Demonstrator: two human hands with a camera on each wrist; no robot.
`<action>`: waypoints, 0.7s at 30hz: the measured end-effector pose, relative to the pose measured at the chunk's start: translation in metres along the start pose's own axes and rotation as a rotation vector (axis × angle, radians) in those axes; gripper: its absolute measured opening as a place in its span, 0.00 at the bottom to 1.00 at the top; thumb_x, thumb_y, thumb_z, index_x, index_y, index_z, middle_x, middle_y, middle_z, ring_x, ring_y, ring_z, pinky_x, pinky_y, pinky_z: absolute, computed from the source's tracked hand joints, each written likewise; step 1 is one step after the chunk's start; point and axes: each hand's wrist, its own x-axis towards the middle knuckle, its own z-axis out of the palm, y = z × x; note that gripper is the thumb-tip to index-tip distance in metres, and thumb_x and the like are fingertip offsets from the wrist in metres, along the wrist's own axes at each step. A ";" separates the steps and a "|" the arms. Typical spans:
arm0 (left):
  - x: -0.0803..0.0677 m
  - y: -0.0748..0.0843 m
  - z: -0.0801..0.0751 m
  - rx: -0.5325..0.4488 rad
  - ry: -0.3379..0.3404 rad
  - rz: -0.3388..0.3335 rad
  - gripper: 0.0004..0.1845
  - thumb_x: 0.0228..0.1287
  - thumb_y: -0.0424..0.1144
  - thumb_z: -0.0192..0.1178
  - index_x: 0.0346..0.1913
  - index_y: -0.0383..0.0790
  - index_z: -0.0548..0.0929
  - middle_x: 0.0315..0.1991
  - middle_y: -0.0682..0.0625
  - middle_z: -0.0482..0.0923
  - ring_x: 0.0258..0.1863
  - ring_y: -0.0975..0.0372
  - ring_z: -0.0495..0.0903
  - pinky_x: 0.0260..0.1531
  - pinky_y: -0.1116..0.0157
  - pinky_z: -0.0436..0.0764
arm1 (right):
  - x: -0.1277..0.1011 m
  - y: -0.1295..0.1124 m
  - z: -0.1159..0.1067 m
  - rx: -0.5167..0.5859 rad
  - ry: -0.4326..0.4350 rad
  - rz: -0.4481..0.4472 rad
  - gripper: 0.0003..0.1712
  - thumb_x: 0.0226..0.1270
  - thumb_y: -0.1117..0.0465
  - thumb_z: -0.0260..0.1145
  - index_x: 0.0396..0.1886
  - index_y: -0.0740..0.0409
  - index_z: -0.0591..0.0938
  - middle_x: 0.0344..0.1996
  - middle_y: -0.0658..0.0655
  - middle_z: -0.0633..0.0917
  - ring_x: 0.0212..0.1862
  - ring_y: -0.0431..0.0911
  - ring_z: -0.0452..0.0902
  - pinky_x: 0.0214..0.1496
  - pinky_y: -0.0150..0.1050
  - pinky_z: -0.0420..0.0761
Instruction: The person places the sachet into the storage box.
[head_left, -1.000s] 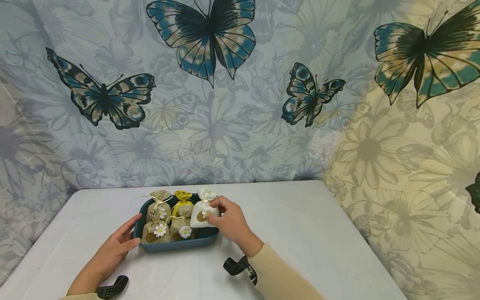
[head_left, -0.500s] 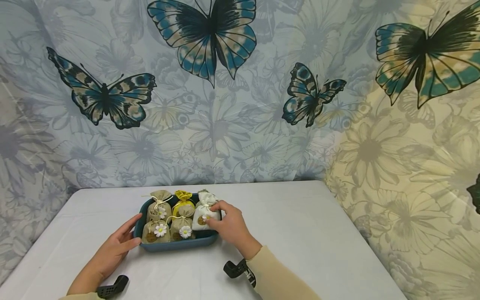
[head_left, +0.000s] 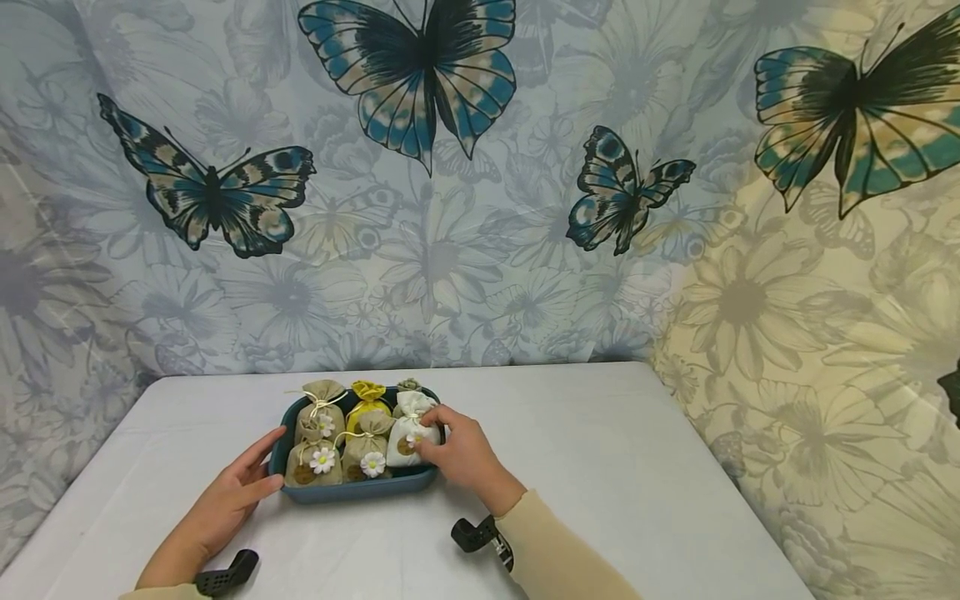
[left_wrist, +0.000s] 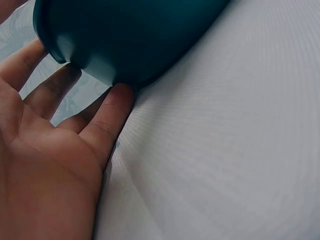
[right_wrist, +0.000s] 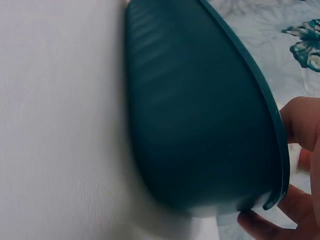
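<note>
A teal tray (head_left: 360, 492) on the white table holds several small drawstring pouches. My right hand (head_left: 468, 450) pinches a white pouch (head_left: 412, 425) with a flower on it at the tray's right end; in the right wrist view, its fingers (right_wrist: 265, 227) reach over the tray rim. Straight fingers of my left hand (head_left: 232, 496) rest against the tray's left end, with the thumb at the near corner. The left wrist view shows fingertips (left_wrist: 122, 95) touching the tray's outer wall (left_wrist: 130, 45).
Beside the white pouch are beige pouches (head_left: 315, 462) with white flowers and a yellow pouch (head_left: 367, 396). A greenish pouch top (head_left: 408, 385) shows behind the white one. The white tablecloth (head_left: 600, 483) spreads around the tray; a butterfly-printed cloth (head_left: 450, 250) hangs behind.
The white pouch has sunk lower into the tray's right end with my right hand, uncovering the greenish pouch top behind it. My left hand has stayed at the tray's left end.
</note>
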 end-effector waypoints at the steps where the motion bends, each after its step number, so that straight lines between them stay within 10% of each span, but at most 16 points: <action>1: 0.000 0.000 0.000 0.000 0.000 -0.001 0.41 0.73 0.34 0.58 0.80 0.41 0.46 0.79 0.39 0.28 0.74 0.38 0.30 0.65 0.34 0.39 | 0.000 0.001 -0.001 -0.014 -0.008 -0.015 0.12 0.64 0.60 0.71 0.46 0.46 0.82 0.50 0.47 0.81 0.57 0.47 0.75 0.57 0.47 0.75; 21: 0.000 0.000 0.000 -0.008 -0.010 -0.004 0.41 0.74 0.34 0.57 0.81 0.42 0.45 0.79 0.38 0.27 0.74 0.35 0.31 0.64 0.32 0.40 | -0.002 0.008 -0.013 -0.006 0.015 -0.062 0.15 0.65 0.61 0.68 0.51 0.52 0.85 0.65 0.59 0.73 0.67 0.55 0.67 0.64 0.57 0.69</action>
